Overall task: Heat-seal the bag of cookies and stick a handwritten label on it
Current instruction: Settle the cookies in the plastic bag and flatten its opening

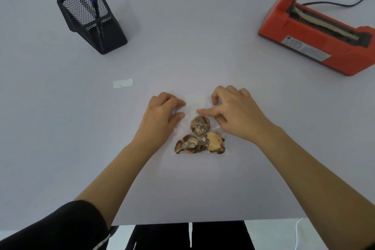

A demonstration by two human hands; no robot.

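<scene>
A clear plastic bag (197,105) lies flat on the table with three brown-and-yellow cookies (199,138) at its near end. My left hand (162,111) pinches the bag's far left part between thumb and fingers. My right hand (233,107) grips the far right part, its thumb pressed on the film just above the top cookie. A small white label (123,83) lies on the table to the left. An orange heat sealer (316,32) stands at the far right with its arm raised. A blue pen (91,0) stands in a black mesh holder (91,20) at the far left.
The sealer's black cable (345,3) trails off behind it to the right. The table's near edge (182,223) runs just below my forearms. Bare grey tabletop (192,36) lies between the pen holder and the sealer.
</scene>
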